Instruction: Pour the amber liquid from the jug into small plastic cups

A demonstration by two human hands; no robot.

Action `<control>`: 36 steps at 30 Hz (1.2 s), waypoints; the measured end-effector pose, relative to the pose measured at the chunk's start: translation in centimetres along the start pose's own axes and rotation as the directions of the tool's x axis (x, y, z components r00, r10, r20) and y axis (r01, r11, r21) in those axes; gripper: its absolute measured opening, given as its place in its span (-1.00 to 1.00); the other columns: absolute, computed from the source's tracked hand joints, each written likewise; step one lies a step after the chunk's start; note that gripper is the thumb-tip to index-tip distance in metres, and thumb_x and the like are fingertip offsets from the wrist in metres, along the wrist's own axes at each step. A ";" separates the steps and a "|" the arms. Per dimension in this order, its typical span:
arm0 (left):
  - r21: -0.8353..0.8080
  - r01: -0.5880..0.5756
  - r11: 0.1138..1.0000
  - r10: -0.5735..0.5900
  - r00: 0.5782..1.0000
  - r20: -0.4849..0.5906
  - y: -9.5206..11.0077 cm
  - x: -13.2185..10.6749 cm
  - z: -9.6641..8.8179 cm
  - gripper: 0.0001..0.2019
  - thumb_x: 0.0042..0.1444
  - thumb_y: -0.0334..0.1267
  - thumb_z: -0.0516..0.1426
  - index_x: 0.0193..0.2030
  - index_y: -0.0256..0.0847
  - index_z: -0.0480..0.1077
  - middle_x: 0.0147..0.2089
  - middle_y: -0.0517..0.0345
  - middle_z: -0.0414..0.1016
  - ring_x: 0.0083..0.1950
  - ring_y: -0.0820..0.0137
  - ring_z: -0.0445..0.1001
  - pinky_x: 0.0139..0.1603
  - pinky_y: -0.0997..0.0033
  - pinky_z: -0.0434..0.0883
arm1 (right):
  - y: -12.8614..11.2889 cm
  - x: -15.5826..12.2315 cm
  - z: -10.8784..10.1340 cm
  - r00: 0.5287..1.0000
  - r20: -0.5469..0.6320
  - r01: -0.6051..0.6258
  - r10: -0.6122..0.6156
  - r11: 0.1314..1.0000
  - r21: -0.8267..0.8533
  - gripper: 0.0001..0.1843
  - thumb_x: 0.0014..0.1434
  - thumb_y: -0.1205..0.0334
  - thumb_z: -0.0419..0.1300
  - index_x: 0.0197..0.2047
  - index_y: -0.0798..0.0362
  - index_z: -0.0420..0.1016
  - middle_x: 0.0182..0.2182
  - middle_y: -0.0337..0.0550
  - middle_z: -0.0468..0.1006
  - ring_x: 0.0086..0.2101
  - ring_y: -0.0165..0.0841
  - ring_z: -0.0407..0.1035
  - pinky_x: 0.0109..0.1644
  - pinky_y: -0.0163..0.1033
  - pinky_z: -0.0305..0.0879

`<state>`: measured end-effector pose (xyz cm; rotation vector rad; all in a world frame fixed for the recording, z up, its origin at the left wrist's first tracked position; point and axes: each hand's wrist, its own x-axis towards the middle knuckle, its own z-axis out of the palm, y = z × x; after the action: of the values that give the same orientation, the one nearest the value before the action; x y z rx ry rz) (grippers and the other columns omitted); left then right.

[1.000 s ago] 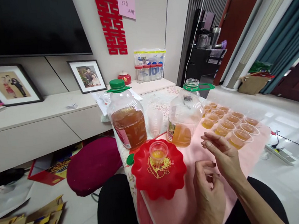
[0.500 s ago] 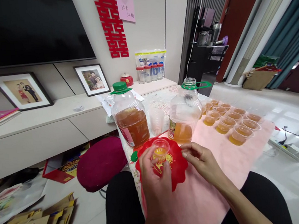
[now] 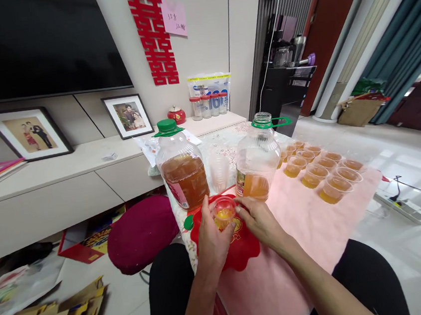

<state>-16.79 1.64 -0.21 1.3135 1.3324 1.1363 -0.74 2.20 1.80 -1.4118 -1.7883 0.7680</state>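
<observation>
A small clear plastic cup (image 3: 224, 211) with a little amber liquid sits between my hands, over a red scalloped tray (image 3: 248, 253). My left hand (image 3: 213, 237) curls around its left side, with the thumb at the front. My right hand (image 3: 260, 220) has its fingertips at the right rim, the fingers bent and close together. Behind the tray stand a capped jug (image 3: 184, 173) of amber drink and an open jug (image 3: 257, 172), less full. Between the jugs is a stack of clear cups (image 3: 219, 171).
Several filled cups (image 3: 312, 174) stand in rows on the pink cloth (image 3: 291, 249) to the right. A green cap (image 3: 188, 222) lies left of the tray. A maroon stool (image 3: 141, 230) stands at the left, a power strip (image 3: 402, 207) beyond the table's right edge.
My right hand has moved left to the cup's rim. My left hand has closed in around the cup, its fingers now along the left side. The view has shifted slightly.
</observation>
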 end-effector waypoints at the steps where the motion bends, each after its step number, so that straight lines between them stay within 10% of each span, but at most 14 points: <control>1: -0.022 0.001 1.000 -0.001 1.000 -0.003 0.0 0.0 0.0 0.03 -0.02 -0.22 0.25 0.55 -0.25 -0.15 0.43 -0.23 0.28 0.43 0.10 0.35 0.49 -0.08 0.29 | 0.0 0.0 0.2 1.000 -0.004 -0.003 0.003 1.000 0.020 -0.66 0.39 -0.04 0.18 0.01 0.04 0.53 -0.08 -0.13 0.61 -0.10 -0.30 0.52 0.07 0.01 0.48; 19: -0.024 -0.002 1.000 0.003 0.999 0.052 2.9 -3.4 0.6 0.05 0.01 0.07 0.30 0.55 -0.05 -0.12 0.37 -0.06 0.33 0.38 0.15 0.39 0.44 -0.08 0.36 | -1.7 -3.0 -3.6 0.973 0.081 -0.231 0.218 0.867 0.442 -0.68 0.36 -0.03 0.24 -0.26 0.06 0.45 -0.53 -0.42 0.46 -0.53 -0.49 0.39 -0.38 -0.29 0.40; 27: 0.003 0.009 1.000 -0.009 0.987 0.160 1.8 -5.1 3.8 -0.02 0.03 0.15 0.29 0.51 0.01 -0.05 0.37 -0.07 0.32 0.41 0.10 0.36 0.45 -0.18 0.32 | -0.4 -5.9 -7.8 0.915 0.250 -0.400 0.316 0.777 0.486 -0.64 0.32 -0.03 0.29 -0.35 0.06 0.40 -0.58 -0.44 0.45 -0.60 -0.52 0.36 -0.49 -0.36 0.32; 36: -0.127 0.038 0.991 0.007 0.942 0.335 -0.1 -5.0 8.9 -0.04 0.11 -0.04 0.24 0.51 -0.11 -0.22 0.44 -0.16 0.18 0.49 0.19 0.27 0.48 0.02 0.36 | 3.5 -8.1 -9.8 0.898 0.162 -0.426 0.408 0.721 0.546 -0.65 0.37 -0.04 0.24 -0.30 0.08 0.45 -0.55 -0.44 0.41 -0.62 -0.56 0.26 -0.51 -0.37 0.29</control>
<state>-7.92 -3.22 -1.64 1.3274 0.9990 0.9228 10.43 -4.76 3.10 -1.3842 -1.0954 1.4345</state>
